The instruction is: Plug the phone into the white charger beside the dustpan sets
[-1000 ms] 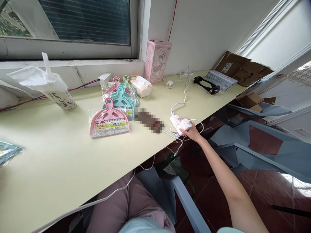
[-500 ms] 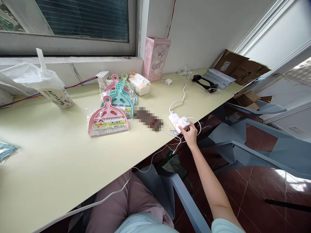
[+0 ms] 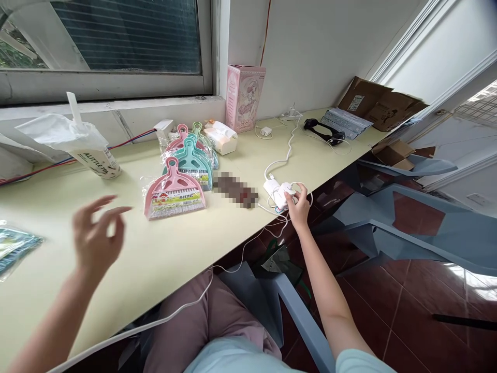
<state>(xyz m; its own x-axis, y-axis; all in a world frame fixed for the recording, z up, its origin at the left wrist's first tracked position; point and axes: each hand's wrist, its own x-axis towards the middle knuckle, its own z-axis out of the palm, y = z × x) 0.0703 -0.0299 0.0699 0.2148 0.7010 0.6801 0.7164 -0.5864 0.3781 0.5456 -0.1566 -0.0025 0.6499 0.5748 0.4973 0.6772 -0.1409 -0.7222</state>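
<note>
The right hand (image 3: 298,205) rests at the near edge of the counter (image 3: 128,259), with the arm stretched out from the lower right. Its fingers are closed around a small white device (image 3: 285,194), and the thumb lies on the top of it. The device sits on the counter, touching a second white block (image 3: 271,187) on its left. A white cable (image 3: 285,155) runs from this block toward the back of the counter, and other thin white cables loop around the hand and hang down over the edge.

The left hand (image 3: 95,238) is raised above the counter on the left side. It is open, the fingers are spread and a little curled, and it holds nothing. It looks slightly blurred.

Near the left hand, to the right of it, lies a pink dustpan set (image 3: 174,192) in clear wrap. Behind it there are teal dustpans (image 3: 192,161) and more pink ones, one overlapping the other. A blurred brown patch (image 3: 236,189) is between the dustpans and the white device. At the back left a tea cup (image 3: 95,158) with a straw leans under a plastic bag. A pink box (image 3: 244,97) stands upright against the wall, and a tissue pack (image 3: 220,139) lies in front of it. A black strap (image 3: 322,132) and flat cardboard (image 3: 378,103) lie at the far right end.
</note>
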